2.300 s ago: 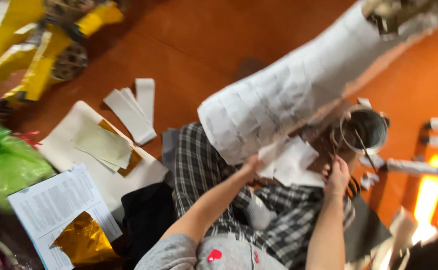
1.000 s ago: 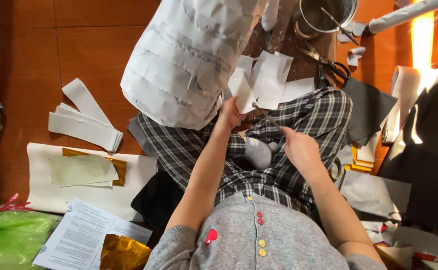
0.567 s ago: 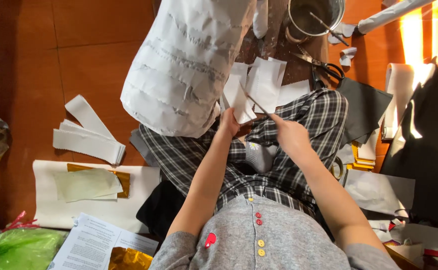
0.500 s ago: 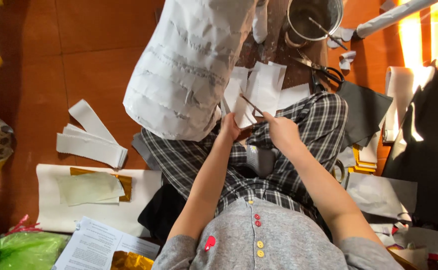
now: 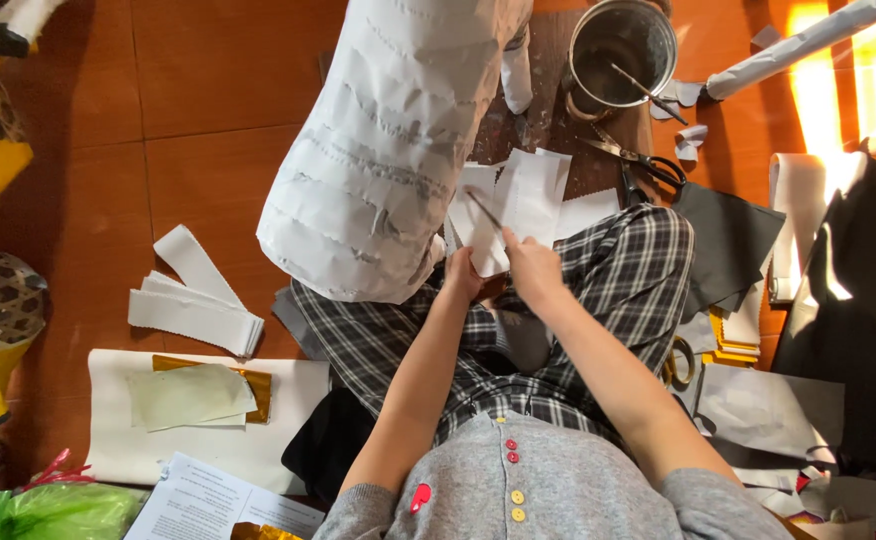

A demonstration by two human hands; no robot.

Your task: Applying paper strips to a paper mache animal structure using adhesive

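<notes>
Since half a second ago: view barely shifted, hands a touch lower in frame. Right hand (image 5: 533, 268) has the thin brush (image 5: 482, 210) angled up-left across the white paper piece (image 5: 488, 232), same stroke as before, so pasting looks ongoing (my read, not seen).

Grip state: left hand (image 5: 460, 275) pinches the lower edge of that paper piece, holding it up just above the lap. Right hand is closed on the brush handle, fingertips only.

Location: paper piece sits centre frame, just right of the big paper-covered form (image 5: 388, 140) and touching its lower edge or very close; can't tell which.

Materials:
- Form: bulky, rounded, layered white strips, wrinkled, torn edges showing.
- Loose white strips (image 5: 193, 300) mid-left on the orange tiled floor (image 5: 208, 70), flat, long.
- Metal pot (image 5: 621, 45) top right, dull, a stick inside.
- Scissors (image 5: 638, 165) just below it, black handles.
- Plaid trousers (image 5: 618, 270), soft fabric.
- Gold foil sheet (image 5: 253, 385) lower left, shiny, on white card.
</notes>
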